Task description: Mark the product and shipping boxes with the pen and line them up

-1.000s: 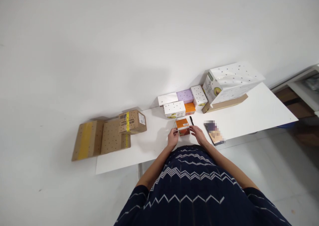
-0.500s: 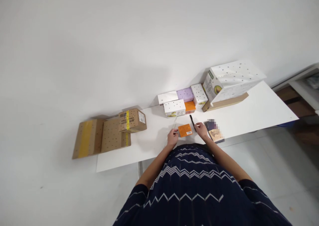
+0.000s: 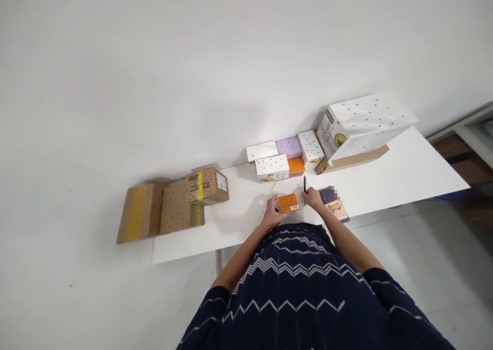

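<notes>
A small orange box (image 3: 288,203) with a white barcode label lies on the white table (image 3: 234,216) just in front of my body. My left hand (image 3: 271,212) is at the box's left end, thumb and fingers closed about that edge. To the right of the box, my right hand (image 3: 313,199) grips a black pen (image 3: 304,182), which stands out beyond the fingers toward the wall. Close beside my right hand lies a dark phone (image 3: 328,193), partly blurred, with a tan picture on its lower part.
Small white, purple and orange boxes (image 3: 271,166) stand grouped by the wall. To their right, a large white carton (image 3: 365,126) rests on a flat brown box (image 3: 354,159). Brown cartons with yellow tape (image 3: 140,211) sit at the table's left end. A shelf (image 3: 470,139) is at far right.
My left hand has moved in to the orange box's left end. The pen has turned more upright in my right hand, its fingers now closed round it. The view has shifted slightly.
</notes>
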Motion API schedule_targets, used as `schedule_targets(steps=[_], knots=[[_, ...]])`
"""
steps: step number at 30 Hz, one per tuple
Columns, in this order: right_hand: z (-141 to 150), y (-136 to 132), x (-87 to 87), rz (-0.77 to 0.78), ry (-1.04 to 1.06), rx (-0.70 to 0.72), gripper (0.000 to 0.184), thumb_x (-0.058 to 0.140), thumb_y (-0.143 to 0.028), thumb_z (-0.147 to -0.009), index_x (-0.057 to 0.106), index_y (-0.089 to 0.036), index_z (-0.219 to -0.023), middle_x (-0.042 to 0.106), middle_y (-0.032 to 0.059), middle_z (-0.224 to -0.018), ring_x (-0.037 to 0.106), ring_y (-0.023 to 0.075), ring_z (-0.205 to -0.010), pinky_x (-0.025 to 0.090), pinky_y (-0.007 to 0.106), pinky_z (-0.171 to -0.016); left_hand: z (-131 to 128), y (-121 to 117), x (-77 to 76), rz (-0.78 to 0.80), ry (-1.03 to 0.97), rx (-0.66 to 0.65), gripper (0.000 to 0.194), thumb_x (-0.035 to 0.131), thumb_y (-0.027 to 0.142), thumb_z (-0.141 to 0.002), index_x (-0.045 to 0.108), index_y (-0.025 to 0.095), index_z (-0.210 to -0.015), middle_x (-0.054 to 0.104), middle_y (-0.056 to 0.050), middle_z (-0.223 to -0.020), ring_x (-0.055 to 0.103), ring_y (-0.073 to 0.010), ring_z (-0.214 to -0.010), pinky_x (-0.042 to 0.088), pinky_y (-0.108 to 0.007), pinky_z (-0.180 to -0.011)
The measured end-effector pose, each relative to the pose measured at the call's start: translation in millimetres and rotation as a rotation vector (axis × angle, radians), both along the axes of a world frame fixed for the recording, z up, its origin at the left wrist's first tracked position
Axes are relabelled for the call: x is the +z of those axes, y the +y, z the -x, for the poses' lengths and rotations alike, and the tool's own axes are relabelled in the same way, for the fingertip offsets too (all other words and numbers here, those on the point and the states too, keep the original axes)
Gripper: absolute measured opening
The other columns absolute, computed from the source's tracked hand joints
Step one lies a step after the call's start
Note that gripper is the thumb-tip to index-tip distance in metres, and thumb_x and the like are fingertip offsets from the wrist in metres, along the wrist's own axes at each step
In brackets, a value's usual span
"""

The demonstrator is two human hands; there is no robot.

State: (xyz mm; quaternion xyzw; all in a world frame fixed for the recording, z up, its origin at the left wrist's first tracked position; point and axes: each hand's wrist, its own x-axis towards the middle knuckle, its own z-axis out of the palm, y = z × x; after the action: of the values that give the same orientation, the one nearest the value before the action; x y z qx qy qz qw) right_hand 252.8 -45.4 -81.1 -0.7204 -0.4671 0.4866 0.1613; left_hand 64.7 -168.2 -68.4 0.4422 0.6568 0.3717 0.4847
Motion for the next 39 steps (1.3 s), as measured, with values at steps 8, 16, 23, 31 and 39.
schedule_targets(steps=[8, 16, 23, 31, 39], knots=[[-16, -25, 45.5, -0.130, 0.421, -0.277, 0.015, 0.050, -0.034, -0.071, 0.049, -0.021, -0.078, 0.063, 0.0027, -0.060, 0.055, 0.0146, -0.046, 0.049, 0.030, -0.049, -2, 1, 2.2, 0.018, -0.021, -0.072, 0.101, 0.080, 0.037, -0.059, 0.026, 0.019, -0.143, 0.029, -0.017, -0.144, 0.042, -0.0303, -0.126, 0.047, -0.038, -0.093], [26, -56, 72.9, -0.250, 0.617, -0.139, 0.013, 0.059, -0.031, -0.069, 0.051, -0.023, -0.077, 0.055, -0.0040, -0.058, 0.052, 0.0127, -0.053, 0.047, 0.028, -0.056, -9, 10, -7.7, 0.015, 0.036, 0.058, 0.058, 0.060, 0.041, -0.082, 0.043, 0.016, -0.132, 0.044, -0.016, -0.136, 0.040, -0.0259, -0.130, 0.029, -0.041, -0.111], [43, -64, 47.6, -0.230, 0.506, 0.019, 0.016, 0.055, -0.038, -0.075, 0.051, -0.026, -0.084, 0.058, -0.0006, -0.068, 0.053, 0.0158, -0.057, 0.049, 0.032, -0.060, -8, 12, -17.1, 0.016, 0.059, 0.046, 0.057, 0.058, 0.042, -0.084, 0.043, 0.016, -0.132, 0.046, -0.017, -0.135, 0.039, -0.0273, -0.131, 0.030, -0.042, -0.110], [39, -64, 34.3, -0.283, 0.367, 0.122, 0.020, 0.053, -0.045, -0.078, 0.051, -0.026, -0.082, 0.056, -0.0007, -0.066, 0.053, 0.0176, -0.060, 0.047, 0.032, -0.062, -9, 12, -19.7, 0.015, 0.066, 0.027, 0.058, 0.055, 0.044, -0.085, 0.042, 0.015, -0.134, 0.045, -0.018, -0.134, 0.041, -0.0271, -0.129, 0.029, -0.041, -0.110], [39, -63, 34.3, -0.358, 0.296, 0.192, 0.018, 0.048, -0.042, -0.082, 0.054, -0.026, -0.086, 0.057, -0.0008, -0.066, 0.054, 0.0173, -0.058, 0.047, 0.031, -0.063, -9, 12, -19.7, 0.017, 0.105, 0.011, 0.058, 0.055, 0.044, -0.085, 0.042, 0.015, -0.133, 0.047, -0.019, -0.132, 0.043, -0.0276, -0.127, 0.031, -0.042, -0.109]])
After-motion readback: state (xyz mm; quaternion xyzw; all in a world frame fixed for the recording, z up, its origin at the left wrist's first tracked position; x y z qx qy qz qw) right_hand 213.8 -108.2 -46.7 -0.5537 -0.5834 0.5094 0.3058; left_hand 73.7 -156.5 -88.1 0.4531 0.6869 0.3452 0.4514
